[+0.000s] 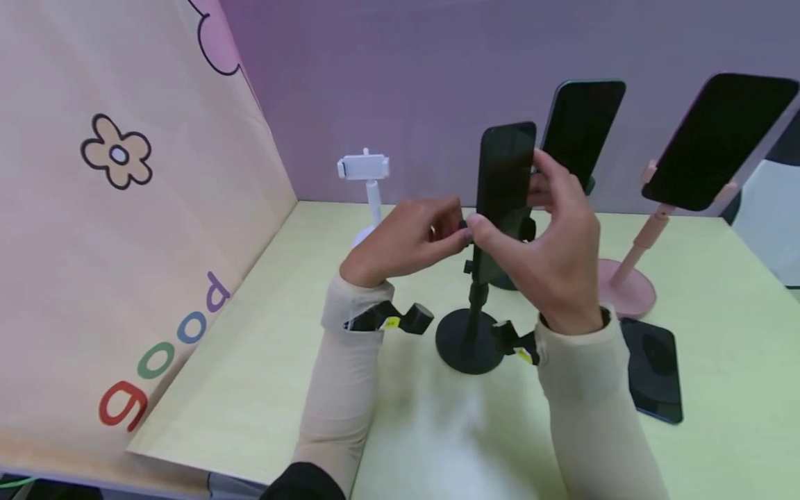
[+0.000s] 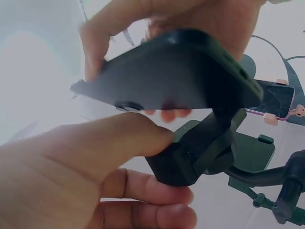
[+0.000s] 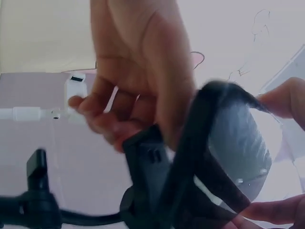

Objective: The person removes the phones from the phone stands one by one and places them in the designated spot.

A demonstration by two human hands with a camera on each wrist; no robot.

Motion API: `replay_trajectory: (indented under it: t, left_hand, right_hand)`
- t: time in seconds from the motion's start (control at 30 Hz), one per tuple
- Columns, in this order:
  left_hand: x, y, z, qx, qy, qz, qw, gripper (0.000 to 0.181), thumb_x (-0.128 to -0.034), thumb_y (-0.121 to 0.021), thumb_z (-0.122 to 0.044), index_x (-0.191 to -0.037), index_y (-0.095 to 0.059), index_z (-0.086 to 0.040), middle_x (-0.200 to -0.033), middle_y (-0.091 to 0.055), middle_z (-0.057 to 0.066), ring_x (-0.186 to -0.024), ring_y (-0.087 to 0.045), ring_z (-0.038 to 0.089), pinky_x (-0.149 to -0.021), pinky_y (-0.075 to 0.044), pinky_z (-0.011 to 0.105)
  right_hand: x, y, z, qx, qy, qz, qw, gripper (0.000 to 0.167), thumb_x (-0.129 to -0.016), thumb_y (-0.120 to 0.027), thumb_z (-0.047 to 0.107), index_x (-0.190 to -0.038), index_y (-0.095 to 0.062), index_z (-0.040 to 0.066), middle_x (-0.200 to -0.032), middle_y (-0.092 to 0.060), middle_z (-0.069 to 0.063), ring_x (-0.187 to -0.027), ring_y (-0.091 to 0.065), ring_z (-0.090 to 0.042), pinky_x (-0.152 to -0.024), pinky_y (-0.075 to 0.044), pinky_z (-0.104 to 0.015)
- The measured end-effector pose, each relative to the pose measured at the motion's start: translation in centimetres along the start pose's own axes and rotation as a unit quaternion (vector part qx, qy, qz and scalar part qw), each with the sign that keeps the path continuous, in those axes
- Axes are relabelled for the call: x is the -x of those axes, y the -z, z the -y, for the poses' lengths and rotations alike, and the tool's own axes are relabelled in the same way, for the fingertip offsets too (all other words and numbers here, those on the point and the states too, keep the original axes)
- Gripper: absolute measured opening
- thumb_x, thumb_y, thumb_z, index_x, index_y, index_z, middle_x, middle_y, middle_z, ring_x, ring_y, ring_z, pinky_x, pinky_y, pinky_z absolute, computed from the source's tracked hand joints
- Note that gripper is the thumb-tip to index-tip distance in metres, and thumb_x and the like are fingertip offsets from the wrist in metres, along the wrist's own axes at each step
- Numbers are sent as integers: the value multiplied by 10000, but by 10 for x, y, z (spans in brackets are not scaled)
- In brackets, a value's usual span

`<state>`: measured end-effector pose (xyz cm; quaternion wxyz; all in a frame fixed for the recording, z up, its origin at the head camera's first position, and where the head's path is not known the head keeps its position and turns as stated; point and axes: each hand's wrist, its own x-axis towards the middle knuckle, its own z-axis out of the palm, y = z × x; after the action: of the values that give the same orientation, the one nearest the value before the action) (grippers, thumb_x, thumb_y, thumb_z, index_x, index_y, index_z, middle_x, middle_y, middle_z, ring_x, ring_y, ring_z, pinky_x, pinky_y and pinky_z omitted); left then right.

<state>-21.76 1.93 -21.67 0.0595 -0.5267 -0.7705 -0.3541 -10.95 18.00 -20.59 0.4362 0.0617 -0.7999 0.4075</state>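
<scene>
My right hand point(image 1: 559, 253) grips a black smartphone point(image 1: 505, 170) by its edges, thumb on one side and fingers on the other. The phone stands nearly upright at the head of a black phone stand point(image 1: 465, 344) with a round base. On the phone's left side, my left hand point(image 1: 409, 239) pinches the stand's black clamp point(image 2: 174, 160) between thumb and fingers. The left wrist view has the phone point(image 2: 157, 78) tilted just above that clamp. Whether the phone is seated fully in the clamp cannot be told.
Behind are a white phone stand point(image 1: 364, 167) without a phone, a dark green-edged phone point(image 1: 584, 128) on a stand, and another phone point(image 1: 719, 142) on a pink stand point(image 1: 628, 286). A black phone point(image 1: 656, 371) lies flat beside my right forearm. Walls border the table point(image 1: 250, 389) left and back.
</scene>
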Motion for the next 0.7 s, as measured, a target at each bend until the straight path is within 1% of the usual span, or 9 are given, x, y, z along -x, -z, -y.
replay_trajectory:
  t: [0.13, 0.23, 0.27, 0.33, 0.43, 0.5, 0.53, 0.57, 0.7]
  left_hand:
    - [-1, 1, -1, 121, 7, 12, 9999, 141, -947, -611, -256, -898, -581, -127, -744, -576, -25, -661, -517, 115, -593, -446, 272]
    - [-2, -1, 1, 127, -68, 39, 9999, 154, -952, -609, -270, -912, -605, -122, -764, -595, -38, -686, -535, 96, -623, -466, 264]
    - [-2, -1, 1, 121, -110, 51, 9999, 157, -954, -608, -272, -917, -616, -120, -770, -603, -42, -692, -543, 89, -635, -473, 260]
    - [-3, -2, 3, 96, -196, 79, 9997, 154, -957, -604, -263, -925, -632, -114, -779, -615, -48, -702, -552, 77, -653, -483, 254]
    - [-4, -3, 5, 7, -282, 128, 9995, 165, -960, -602, -264, -937, -643, -107, -798, -627, -50, -721, -562, 64, -682, -492, 248]
    - [-3, -2, 5, -74, -293, 140, 9994, 169, -961, -603, -268, -947, -647, -105, -807, -631, -50, -732, -564, 61, -699, -493, 246]
    - [-3, -1, 5, -108, -276, 144, 9995, 173, -962, -604, -272, -953, -648, -105, -812, -633, -51, -738, -565, 60, -708, -493, 245]
    - [-2, 0, 6, -137, -263, 145, 9995, 177, -962, -604, -274, -961, -651, -104, -819, -635, -51, -747, -567, 59, -719, -493, 246]
    - [0, 5, 8, -234, -155, 117, 9995, 187, -964, -603, -283, -985, -658, -106, -836, -640, -42, -771, -569, 63, -750, -489, 250]
  right_hand:
    - [3, 7, 9, -113, 49, 73, 9999, 723, -760, -792, 254, -1393, -491, 79, -1180, -623, -98, -1027, -556, -189, -949, -408, -375]
    - [5, 18, 13, -169, -56, 61, 9998, 698, -757, -800, 221, -1376, -506, 90, -1144, -629, -71, -998, -550, -147, -906, -405, -309]
    - [5, 22, 13, -137, -149, 38, 9998, 691, -754, -803, 213, -1371, -511, 103, -1132, -625, -61, -979, -552, -135, -894, -397, -289]
    - [6, 30, 12, 22, -245, 3, 9997, 667, -753, -804, 197, -1353, -527, 106, -1126, -623, -61, -951, -548, -133, -1002, -297, -263]
    - [8, 42, 5, 422, -497, 65, 9979, 669, -750, -812, 208, -1351, -531, 127, -1144, -611, -60, -931, -543, -143, -975, -294, -253]
    - [10, 48, -1, 743, -580, 216, 9953, 673, -757, -812, 232, -1357, -527, 124, -1166, -607, -79, -941, -544, -188, -954, -321, -284]
    - [11, 51, -4, 914, -717, 327, 9927, 694, -762, -808, 269, -1374, -509, 135, -1183, -600, -88, -944, -549, -216, -870, -390, -299]
    - [12, 53, -6, 1088, -900, 482, 9888, 724, -768, -802, 308, -1398, -483, 150, -1200, -586, -100, -954, -553, -243, -790, -434, -321]
    - [15, 59, -21, 1671, -1284, 1164, 9706, 870, -780, -762, 454, -1487, -342, 171, -1175, -572, -170, -894, -592, -338, -684, -515, -487]
